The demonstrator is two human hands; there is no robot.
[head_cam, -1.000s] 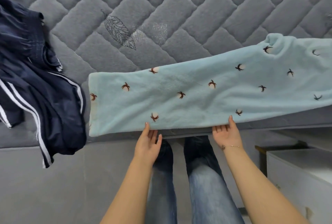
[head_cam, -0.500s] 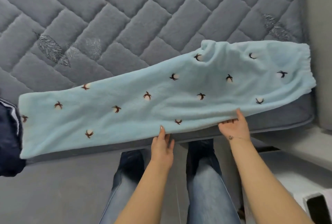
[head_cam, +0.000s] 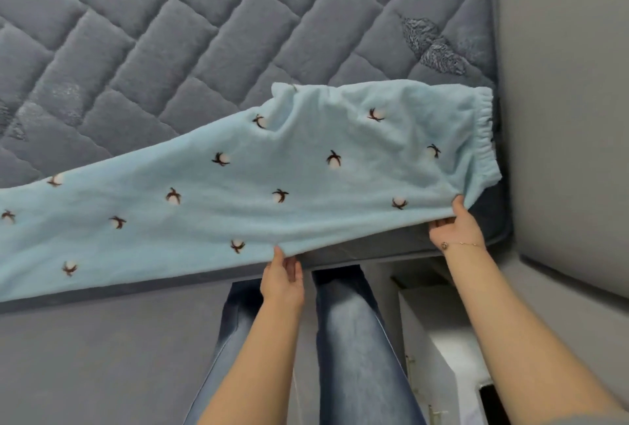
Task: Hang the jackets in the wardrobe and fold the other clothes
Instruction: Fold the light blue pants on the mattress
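Observation:
Light blue fleece trousers (head_cam: pixel 306 179) with small brown-and-white motifs lie stretched across the grey quilted mattress (head_cam: pixel 177 50). Their elastic waistband is at the right and the legs run off the left edge of the view. My left hand (head_cam: pixel 283 276) pinches the near edge of the trousers around mid-length. Close to the waistband corner, my right hand (head_cam: pixel 457 227) grips the near edge with the thumb on top. The edge between my hands is raised slightly off the mattress.
A grey padded panel (head_cam: pixel 561 101) stands against the mattress on the right. A white bedside cabinet (head_cam: pixel 439 339) sits at the lower right beside my legs in blue jeans (head_cam: pixel 350 339). The grey bed base (head_cam: pixel 102 356) fills the lower left.
The view has swung right, and the navy striped garment has left the frame. My right hand slid right to the waistband corner, and both hands took hold of the near edge and lifted it.

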